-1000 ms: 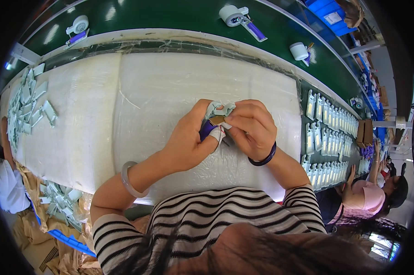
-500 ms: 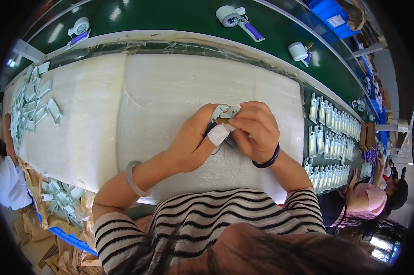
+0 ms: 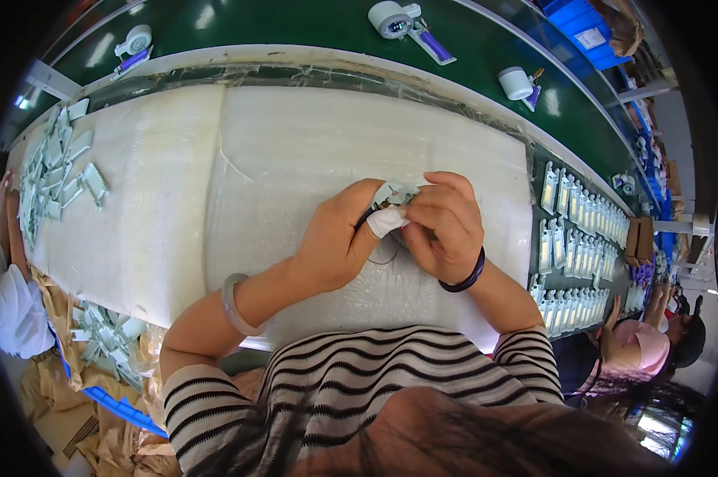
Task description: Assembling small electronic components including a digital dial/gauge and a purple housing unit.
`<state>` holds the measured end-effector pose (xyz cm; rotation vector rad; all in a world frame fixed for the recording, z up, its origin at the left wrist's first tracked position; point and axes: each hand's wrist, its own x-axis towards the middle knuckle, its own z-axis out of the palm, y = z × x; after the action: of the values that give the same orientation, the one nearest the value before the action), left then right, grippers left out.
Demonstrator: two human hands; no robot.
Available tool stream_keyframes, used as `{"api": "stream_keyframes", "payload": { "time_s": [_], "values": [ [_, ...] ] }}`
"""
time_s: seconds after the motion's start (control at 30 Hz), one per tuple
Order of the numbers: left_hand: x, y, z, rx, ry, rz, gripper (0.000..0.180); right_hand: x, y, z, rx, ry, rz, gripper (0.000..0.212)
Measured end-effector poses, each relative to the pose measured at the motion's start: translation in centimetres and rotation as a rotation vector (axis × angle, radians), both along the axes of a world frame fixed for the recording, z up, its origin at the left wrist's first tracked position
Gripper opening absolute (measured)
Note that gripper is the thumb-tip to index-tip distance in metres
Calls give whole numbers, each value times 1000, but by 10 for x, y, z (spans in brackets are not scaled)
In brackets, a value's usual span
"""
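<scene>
My left hand (image 3: 339, 238) and my right hand (image 3: 446, 226) meet over the white padded worktop (image 3: 295, 151). Together they pinch a small pale green packaged part (image 3: 393, 193) between the fingertips. My left thumb is wrapped in white tape (image 3: 385, 221). A thin dark cord (image 3: 383, 254) loops under my hands. My left wrist carries a pale bangle, my right wrist a dark band.
A heap of the same pale green packets (image 3: 57, 171) lies at the worktop's left end, with more in a blue bin (image 3: 108, 342) lower left. Rows of packets (image 3: 574, 230) stand at the right. Tape dispensers (image 3: 403, 20) sit on the green belt. A person in a pink cap (image 3: 637, 350) sits at the right.
My hands stay together on the small packet; the fingers have shifted slightly around it, and my taped left thumb now shows on the front.
</scene>
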<state>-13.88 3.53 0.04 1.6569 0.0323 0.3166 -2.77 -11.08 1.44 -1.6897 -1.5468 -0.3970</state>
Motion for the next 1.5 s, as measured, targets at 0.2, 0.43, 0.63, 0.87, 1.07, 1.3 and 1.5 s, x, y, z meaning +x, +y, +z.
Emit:
{"api": "stream_keyframes", "payload": {
  "time_s": [0.2,0.43,0.63,0.87,1.07,1.3,1.5],
  "values": [
    [6,5,2,132,79,8,23,0,2,7,-102,-36,-60,29],
    [5,5,-2,122,79,-6,29,-2,2,6,-92,-57,-62,31],
    [5,7,3,67,104,-61,33,6,2,3,-58,26,38,31],
    [6,7,-1,96,82,-50,34,5,2,6,-79,30,21,27],
    [8,9,-5,157,31,-56,36,8,1,8,-88,50,40,26],
    [8,9,-9,241,-35,-49,40,8,0,11,-119,53,53,26],
    [7,10,-7,238,-30,-58,37,7,1,9,-105,28,41,27]
  ]
}}
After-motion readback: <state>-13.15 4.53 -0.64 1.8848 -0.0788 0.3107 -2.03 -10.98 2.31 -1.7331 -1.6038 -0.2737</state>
